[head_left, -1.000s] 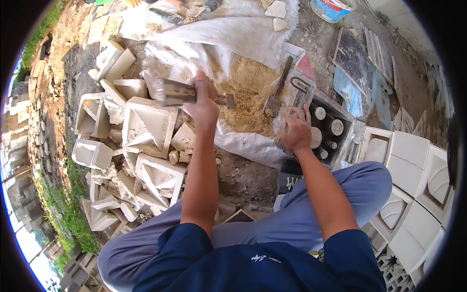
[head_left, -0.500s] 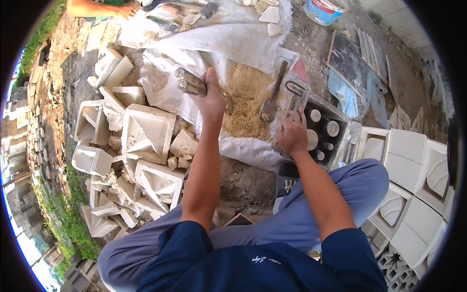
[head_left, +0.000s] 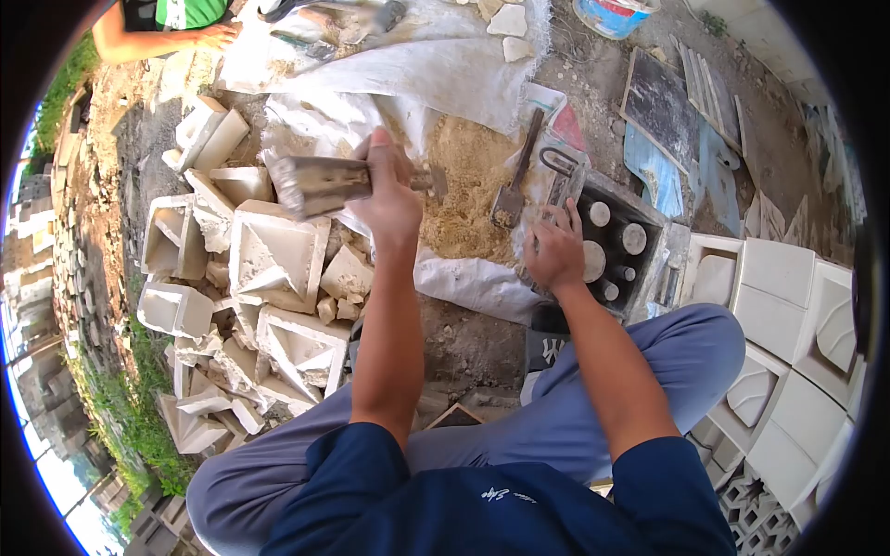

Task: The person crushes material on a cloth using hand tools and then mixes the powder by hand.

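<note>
My left hand (head_left: 389, 196) is closed around a thick, worn tool (head_left: 320, 183), blurred by motion, whose narrow end points right over the sand (head_left: 471, 171). At the near left side of a grey mould box (head_left: 649, 269), my right hand (head_left: 553, 246) has its fingers bent against the edge; whether they pinch anything is hidden. Inside the box stand several round pale-topped cylinders (head_left: 593, 261). A small trowel-like tool (head_left: 507, 206) with a dark handle lies on the sand beside the box, near a bent metal loop (head_left: 558, 160).
Broken pale blocks (head_left: 278, 255) are piled at the left. Finished white blocks (head_left: 777, 273) are stacked at the right. A bucket (head_left: 612, 17) and boards (head_left: 660, 107) lie beyond. Another person's arm (head_left: 148, 44) reaches in at the top left over a white sheet (head_left: 408, 69).
My left hand has moved slightly left, and the tool has swung from tilted up to nearly level. My right hand stays at the box. More of the other person shows.
</note>
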Action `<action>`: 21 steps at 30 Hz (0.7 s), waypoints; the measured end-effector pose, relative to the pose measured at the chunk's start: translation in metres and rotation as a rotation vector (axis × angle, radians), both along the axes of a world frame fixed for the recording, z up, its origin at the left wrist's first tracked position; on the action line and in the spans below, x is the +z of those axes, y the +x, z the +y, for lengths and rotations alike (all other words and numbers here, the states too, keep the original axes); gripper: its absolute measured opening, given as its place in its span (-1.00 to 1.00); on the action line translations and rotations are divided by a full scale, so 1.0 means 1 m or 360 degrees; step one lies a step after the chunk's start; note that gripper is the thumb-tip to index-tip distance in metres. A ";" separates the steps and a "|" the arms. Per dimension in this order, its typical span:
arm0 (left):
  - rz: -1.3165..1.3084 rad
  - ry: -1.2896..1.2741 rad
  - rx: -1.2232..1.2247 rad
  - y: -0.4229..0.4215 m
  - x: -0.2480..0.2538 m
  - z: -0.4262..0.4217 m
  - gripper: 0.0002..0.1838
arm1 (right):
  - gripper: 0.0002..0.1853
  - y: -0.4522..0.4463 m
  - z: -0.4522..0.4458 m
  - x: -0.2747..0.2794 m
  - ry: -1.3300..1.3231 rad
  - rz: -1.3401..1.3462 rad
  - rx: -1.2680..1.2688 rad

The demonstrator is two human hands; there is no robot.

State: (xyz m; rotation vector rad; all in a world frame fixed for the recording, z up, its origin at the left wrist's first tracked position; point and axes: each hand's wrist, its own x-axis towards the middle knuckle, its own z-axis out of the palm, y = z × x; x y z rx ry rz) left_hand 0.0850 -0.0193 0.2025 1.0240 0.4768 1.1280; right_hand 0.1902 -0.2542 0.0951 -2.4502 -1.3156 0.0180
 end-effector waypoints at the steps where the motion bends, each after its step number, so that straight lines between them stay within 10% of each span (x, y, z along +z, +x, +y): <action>1: 0.0022 -0.0005 -0.0017 -0.002 0.003 -0.002 -0.55 | -0.75 -0.003 -0.001 0.000 -0.0001 -0.0033 0.0020; 8: 0.0377 -0.0078 0.0135 0.025 -0.052 -0.010 -0.59 | -0.73 -0.002 0.001 -0.002 -0.0009 -0.0001 -0.0035; 15: -0.0189 -0.0005 -0.0104 0.004 0.004 -0.006 -0.61 | -0.74 -0.004 -0.002 -0.002 0.0021 0.0004 0.0002; 21: 0.0490 -0.0090 0.0143 0.035 -0.041 -0.018 -0.56 | -0.75 0.001 0.001 -0.002 -0.0001 -0.0005 -0.0037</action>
